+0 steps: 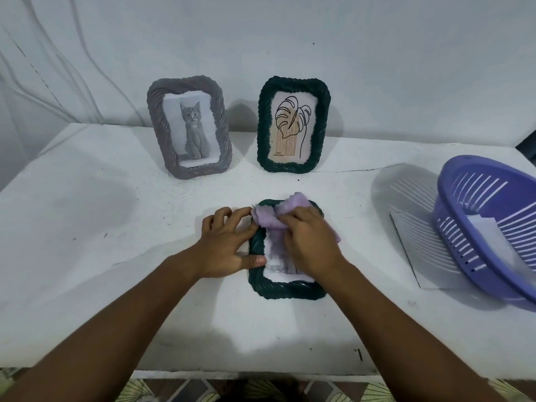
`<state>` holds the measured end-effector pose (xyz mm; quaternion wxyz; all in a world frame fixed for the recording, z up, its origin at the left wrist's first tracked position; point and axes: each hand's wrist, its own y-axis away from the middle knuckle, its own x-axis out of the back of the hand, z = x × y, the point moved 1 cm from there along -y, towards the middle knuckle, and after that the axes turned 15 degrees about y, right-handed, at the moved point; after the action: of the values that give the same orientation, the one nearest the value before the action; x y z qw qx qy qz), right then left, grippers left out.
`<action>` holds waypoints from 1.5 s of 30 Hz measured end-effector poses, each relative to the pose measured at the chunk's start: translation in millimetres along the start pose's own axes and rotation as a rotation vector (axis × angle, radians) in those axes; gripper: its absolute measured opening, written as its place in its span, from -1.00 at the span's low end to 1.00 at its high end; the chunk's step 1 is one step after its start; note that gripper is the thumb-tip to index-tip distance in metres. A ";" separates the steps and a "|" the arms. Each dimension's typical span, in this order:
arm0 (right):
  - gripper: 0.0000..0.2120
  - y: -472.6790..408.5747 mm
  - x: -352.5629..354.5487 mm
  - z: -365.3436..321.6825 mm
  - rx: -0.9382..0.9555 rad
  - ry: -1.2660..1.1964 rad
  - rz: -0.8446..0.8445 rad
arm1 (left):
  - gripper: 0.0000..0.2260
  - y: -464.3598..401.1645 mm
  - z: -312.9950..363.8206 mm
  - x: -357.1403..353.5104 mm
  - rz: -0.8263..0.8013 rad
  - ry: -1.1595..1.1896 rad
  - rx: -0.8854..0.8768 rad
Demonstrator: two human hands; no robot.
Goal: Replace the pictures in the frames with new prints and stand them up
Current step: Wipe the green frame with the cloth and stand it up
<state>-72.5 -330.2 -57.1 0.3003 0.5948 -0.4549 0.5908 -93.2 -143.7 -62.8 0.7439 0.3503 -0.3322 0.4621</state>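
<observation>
Nearest the viewer, two bare forearms are reaching in from 6 o'clock over the white surface (87, 227). At the centre, a dark green frame (285, 290) is lying flat, face up, with a blurred grey print (277, 261) showing in its window. The left hand (224, 242) is resting at the frame's 9 o'clock edge, its thumb lying against the left rim and its fingertips touching the top-left corner, fingers bent but not wrapped round anything. The right hand (310, 242) is sitting over the glass, its fingers curling round a bunched lilac cloth (272, 214), which is spilling over the frame's 12 o'clock edge and out past the hand at 3 o'clock.

At 3 o'clock, well apart from the flat frame, a purple slatted basket (490, 224) is standing tilted at the surface's right edge, with a pale sheet (483, 230) inside it; it is resting partly on a flat white card (417, 256).

Farther back, at 11 o'clock, a grey frame (190, 127) is standing upright, leaning back slightly, holding a kitten print (193, 130). At 12 o'clock, just right of it but apart, a second dark green frame (293, 124) is standing upright with a line-drawn leaf print (291, 127). Both are standing near the white wall (377, 53)
</observation>
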 end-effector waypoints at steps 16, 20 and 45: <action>-0.71 11.6 15.4 -11.6 0.031 -0.140 -0.032 | -0.10 2.9 -3.2 -2.2 0.074 0.056 -0.009; -0.82 28.7 41.2 -0.7 -0.244 -0.694 -0.102 | 0.02 4.6 -3.1 9.4 0.059 0.142 0.009; -0.67 27.8 74.9 28.9 -0.377 -1.306 -0.148 | -0.68 8.8 66.6 46.0 0.300 1.317 0.048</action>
<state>-93.4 -381.3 7.5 0.1024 0.7964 -0.5961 -0.0003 -96.5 -175.1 12.3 0.7108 -0.0380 0.1559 0.6848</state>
